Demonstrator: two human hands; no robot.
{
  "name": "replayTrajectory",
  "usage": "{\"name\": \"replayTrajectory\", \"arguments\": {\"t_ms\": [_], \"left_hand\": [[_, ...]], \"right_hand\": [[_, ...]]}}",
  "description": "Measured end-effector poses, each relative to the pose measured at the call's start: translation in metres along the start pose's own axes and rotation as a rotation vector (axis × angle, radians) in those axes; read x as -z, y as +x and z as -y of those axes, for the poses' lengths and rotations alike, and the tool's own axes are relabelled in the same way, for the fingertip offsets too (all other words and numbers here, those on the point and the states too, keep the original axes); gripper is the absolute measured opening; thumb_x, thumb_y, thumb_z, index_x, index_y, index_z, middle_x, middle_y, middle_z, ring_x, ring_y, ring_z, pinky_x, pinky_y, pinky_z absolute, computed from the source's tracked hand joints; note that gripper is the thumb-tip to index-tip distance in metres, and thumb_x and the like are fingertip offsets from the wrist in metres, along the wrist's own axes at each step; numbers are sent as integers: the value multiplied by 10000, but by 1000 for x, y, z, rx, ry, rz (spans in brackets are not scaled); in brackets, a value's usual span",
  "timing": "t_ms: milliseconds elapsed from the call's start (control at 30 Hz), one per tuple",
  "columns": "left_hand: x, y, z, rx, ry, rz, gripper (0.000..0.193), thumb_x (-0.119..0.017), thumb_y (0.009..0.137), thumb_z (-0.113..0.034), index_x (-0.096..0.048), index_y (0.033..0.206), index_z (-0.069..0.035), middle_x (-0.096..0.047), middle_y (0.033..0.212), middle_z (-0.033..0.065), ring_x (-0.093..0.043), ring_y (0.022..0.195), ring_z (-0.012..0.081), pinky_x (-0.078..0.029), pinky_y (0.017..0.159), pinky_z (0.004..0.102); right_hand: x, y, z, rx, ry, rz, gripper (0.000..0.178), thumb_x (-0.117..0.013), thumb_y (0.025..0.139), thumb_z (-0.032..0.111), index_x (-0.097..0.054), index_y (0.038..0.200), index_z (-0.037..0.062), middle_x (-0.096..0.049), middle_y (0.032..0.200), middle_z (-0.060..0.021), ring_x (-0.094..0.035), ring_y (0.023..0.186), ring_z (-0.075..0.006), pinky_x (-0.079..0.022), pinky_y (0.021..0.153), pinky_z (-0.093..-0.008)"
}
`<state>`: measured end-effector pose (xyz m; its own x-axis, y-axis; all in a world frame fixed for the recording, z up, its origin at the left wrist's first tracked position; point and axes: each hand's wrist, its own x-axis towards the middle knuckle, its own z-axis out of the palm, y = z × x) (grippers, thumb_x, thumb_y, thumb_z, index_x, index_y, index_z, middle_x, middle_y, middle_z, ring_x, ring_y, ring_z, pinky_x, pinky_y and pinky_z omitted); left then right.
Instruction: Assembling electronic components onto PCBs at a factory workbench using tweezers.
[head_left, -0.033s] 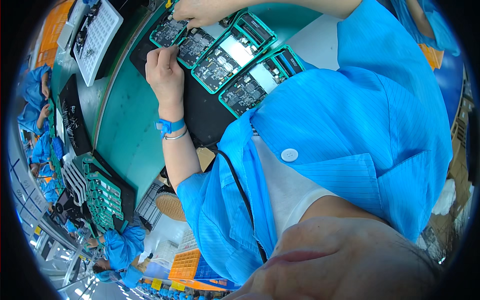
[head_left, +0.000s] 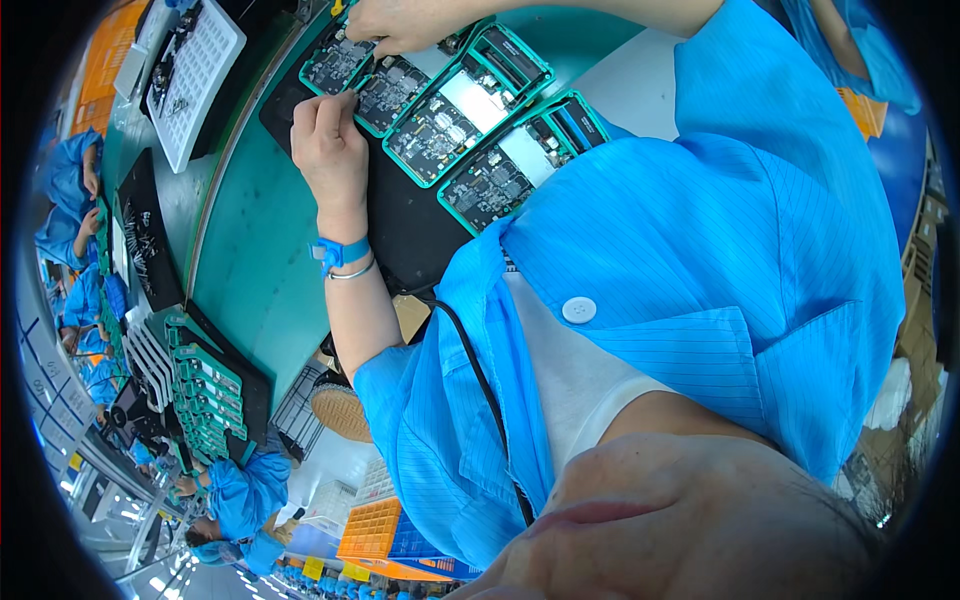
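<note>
Several open teal-framed phone housings with dark circuit boards lie in a slanted row on a black mat. My left hand, with a blue wrist strap and a bangle, has curled fingers at the left edge of the second housing. Whatever is between those fingertips is hidden. My right hand reaches in from the upper right, fingers bent down between the first housing and the second; its grip is partly hidden. The third housing and the nearest housing show white panels beside their boards.
A green workbench curves around the mat. Left of it stand a white tray, a black tray of small parts and a rack of green frames. Co-workers in blue sit along the line. Orange and blue crates stand below.
</note>
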<state>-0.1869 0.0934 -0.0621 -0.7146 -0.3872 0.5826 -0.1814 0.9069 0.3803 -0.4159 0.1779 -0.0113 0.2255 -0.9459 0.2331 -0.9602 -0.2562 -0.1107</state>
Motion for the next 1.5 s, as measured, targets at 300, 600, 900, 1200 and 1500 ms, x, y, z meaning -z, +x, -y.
{"name": "replayTrajectory", "arguments": {"t_ms": [300,600,900,1200,1500], "left_hand": [[0,-1,1,6,11,4,139,-745,827,12,-744,907,-101,-649,907,60,-628,786,279,-507,692,392],[5,0,0,-3,56,24,105,-769,857,4,-753,933,-67,-659,893,81,-663,787,257,-542,679,365],[4,-1,0,-5,66,27,106,-768,854,9,-754,926,-68,-659,896,84,-663,788,260,-542,682,367],[3,0,-3,6,65,27,117,-762,854,19,-758,935,-66,-659,895,88,-664,797,260,-543,694,368],[5,0,-4,-11,76,40,135,-736,846,53,-758,929,-51,-659,897,92,-664,807,264,-544,709,369]], "right_hand": [[-2,2,0,20,-7,33,220,-649,795,255,-723,828,51,-721,796,-186,-716,758,-386,-545,650,-510],[-3,1,-1,53,-29,7,207,-640,802,236,-722,839,50,-722,808,-177,-718,756,-381,-549,642,-508],[-5,-2,2,82,-92,-48,207,-644,816,242,-715,832,48,-718,810,-167,-720,736,-369,-553,614,-496],[-8,-4,3,84,-119,-70,218,-654,814,256,-724,848,52,-729,827,-153,-730,756,-353,-562,621,-483],[-3,-1,1,38,-76,15,219,-651,810,255,-733,857,57,-734,825,-160,-729,779,-359,-561,651,-495]]}}
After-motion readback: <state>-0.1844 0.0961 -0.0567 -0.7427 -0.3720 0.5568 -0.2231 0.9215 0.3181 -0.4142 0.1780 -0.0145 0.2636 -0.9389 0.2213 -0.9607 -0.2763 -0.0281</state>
